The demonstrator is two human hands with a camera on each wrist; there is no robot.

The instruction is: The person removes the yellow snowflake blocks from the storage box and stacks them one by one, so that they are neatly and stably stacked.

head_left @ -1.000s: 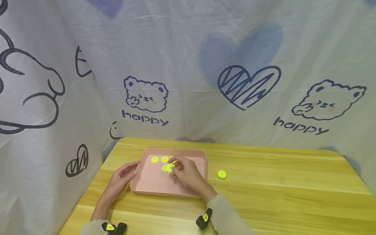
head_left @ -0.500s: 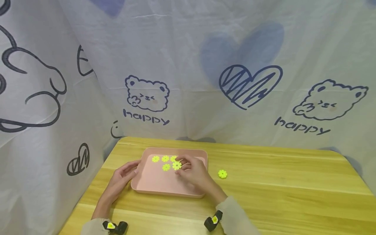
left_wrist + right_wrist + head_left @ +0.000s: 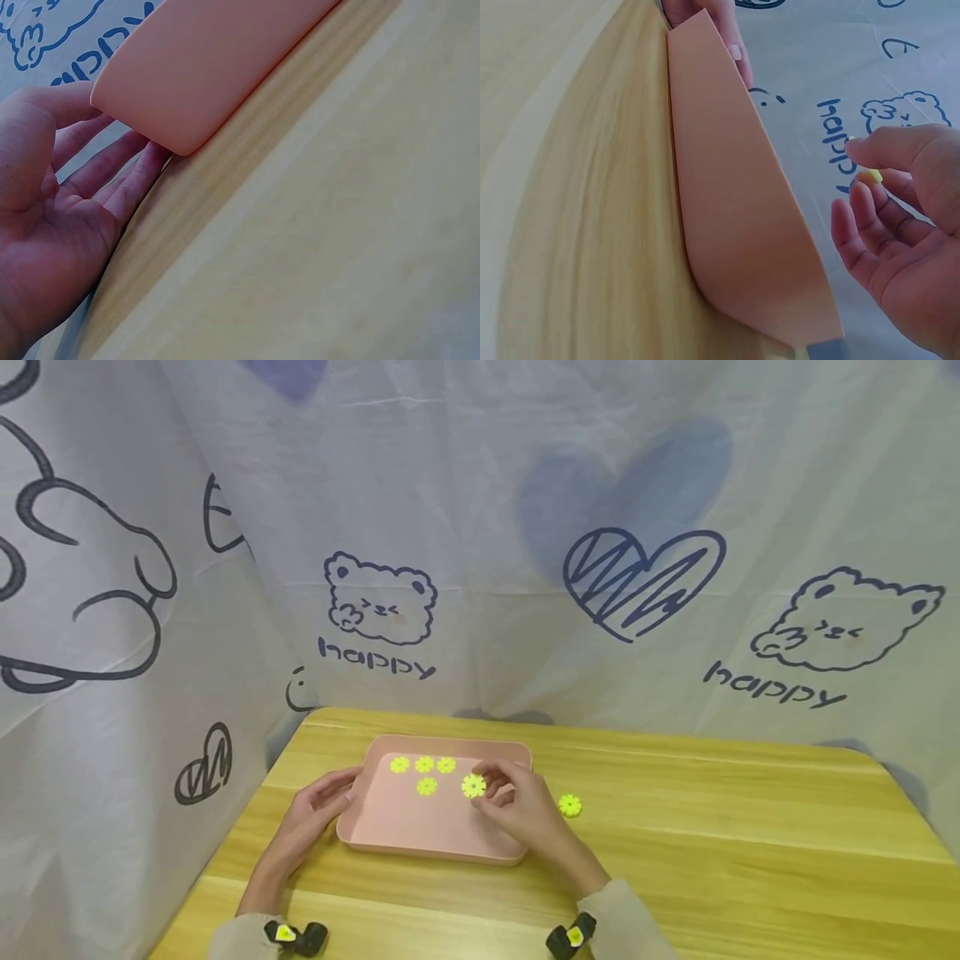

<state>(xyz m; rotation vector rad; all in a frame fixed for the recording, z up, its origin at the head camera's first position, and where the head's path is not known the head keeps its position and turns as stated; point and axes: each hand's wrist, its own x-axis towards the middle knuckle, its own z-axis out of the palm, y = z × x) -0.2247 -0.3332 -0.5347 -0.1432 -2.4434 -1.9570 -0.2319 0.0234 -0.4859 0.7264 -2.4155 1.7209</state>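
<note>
In the head view a pink tray [image 3: 420, 827] sits on the table with several yellow flower-shaped pieces [image 3: 426, 786] inside it. My right hand [image 3: 521, 802] is over the tray's right part, pinching another yellow flower-shaped piece [image 3: 473, 786] between thumb and fingertips. The right wrist view shows only a sliver of that yellow piece [image 3: 873, 176] between the digits. My left hand [image 3: 303, 814] touches the tray's left edge. In the left wrist view its thumb is at the rim, and the lower fingers reach fairly straight toward the wall, their tips partly hidden.
One loose yellow flower-shaped piece [image 3: 570, 806] lies on the wooden table [image 3: 712, 843], just right of the tray. A white cloth [image 3: 495, 527] printed with bears and hearts hangs behind and to the left of the table.
My right hand has drawn rightward from the cluster of pieces, carrying one flower-shaped piece away from the others. The left hand keeps its place at the tray's edge.
</note>
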